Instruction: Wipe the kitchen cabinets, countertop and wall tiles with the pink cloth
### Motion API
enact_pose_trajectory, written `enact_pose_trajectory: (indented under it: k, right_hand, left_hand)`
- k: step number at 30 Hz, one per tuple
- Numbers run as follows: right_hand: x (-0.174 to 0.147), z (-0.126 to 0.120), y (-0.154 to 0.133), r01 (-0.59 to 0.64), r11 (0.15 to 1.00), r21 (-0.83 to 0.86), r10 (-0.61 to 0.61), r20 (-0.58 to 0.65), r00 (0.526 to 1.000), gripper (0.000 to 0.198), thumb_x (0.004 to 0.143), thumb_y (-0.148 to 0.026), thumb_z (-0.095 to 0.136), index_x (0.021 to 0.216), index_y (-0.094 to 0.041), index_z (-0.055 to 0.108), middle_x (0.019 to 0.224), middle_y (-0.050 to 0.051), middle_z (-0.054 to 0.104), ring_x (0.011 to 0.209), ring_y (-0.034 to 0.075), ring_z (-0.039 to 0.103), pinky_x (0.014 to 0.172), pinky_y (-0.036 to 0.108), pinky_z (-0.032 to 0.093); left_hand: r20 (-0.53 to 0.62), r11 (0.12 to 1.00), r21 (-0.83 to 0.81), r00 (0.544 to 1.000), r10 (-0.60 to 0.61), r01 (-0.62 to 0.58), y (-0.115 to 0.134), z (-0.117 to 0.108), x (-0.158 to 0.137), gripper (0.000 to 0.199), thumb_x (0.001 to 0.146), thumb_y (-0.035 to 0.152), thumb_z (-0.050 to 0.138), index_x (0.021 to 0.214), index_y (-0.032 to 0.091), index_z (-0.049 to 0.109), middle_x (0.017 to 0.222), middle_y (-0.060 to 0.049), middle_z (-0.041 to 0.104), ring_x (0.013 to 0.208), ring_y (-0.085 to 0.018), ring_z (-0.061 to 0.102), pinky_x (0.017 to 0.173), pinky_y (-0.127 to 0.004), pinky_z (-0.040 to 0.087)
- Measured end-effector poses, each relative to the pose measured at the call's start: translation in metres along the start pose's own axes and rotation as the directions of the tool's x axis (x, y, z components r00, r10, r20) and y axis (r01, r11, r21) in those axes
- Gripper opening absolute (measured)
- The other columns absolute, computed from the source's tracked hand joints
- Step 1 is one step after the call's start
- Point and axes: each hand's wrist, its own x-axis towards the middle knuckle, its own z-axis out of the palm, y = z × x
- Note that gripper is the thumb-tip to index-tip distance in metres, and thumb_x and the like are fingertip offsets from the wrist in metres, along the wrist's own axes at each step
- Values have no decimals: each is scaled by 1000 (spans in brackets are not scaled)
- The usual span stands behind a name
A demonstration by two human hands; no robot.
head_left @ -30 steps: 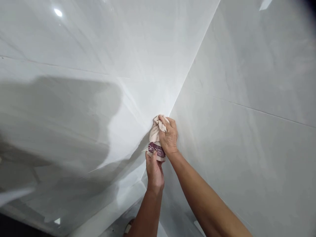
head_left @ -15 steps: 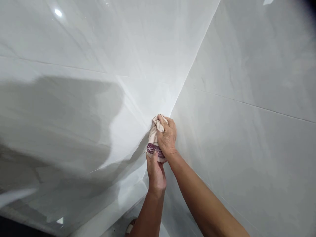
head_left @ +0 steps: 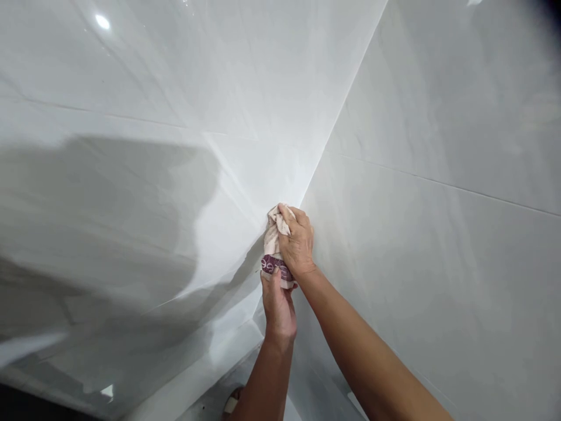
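Cloth [head_left: 270,241], cream with a purple band [head_left: 269,263] near its lower end, sits bunched between the two hands. Above, the right hand [head_left: 300,241] grips its crumpled upper part, fingers curled over the folds. Just below, the left hand [head_left: 279,307] pinches the lower edge, thumb lying on the band; its other fingers are mostly hidden. Beyond the hands, two pale walls meet at a seam [head_left: 344,105]: the left wall [head_left: 245,76] carries a broad shadow [head_left: 140,204] left of them, and the right wall [head_left: 438,269] stretches away rightward.
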Motion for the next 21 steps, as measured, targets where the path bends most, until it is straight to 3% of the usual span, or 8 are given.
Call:
enact_pose_trajectory:
  k: [4,16,21]
  right_hand:
    - [1,0,-1,-28,1000,-7,28,3,1000,45,97,-22,45,140,-27,58,136,8,57,121,23,53,104,41,44]
    - [0,-1,1,39,999,-29,-39,27,999,47,97,-21,45,142,-29,55,135,7,58,121,22,53,105,41,43]
    - [2,-1,2,-32,998,48,32,15,999,49,95,-19,45,143,-27,55,133,8,56,118,22,54,103,40,46]
  left_hand:
    - [38,1000,0,999,18,-18,0,2,-2,38,87,39,66,122,27,62,130,-5,66,109,-18,64,74,-23,51]
    - [-11,1000,-3,1000,-2,2,0,2,-2,40,85,42,67,122,28,61,129,-4,65,111,-19,63,76,-25,51]
    - [-21,1000,-1,1000,-10,10,-1,1,-1,38,84,42,67,117,24,63,123,-6,67,104,-18,65,71,-24,50]
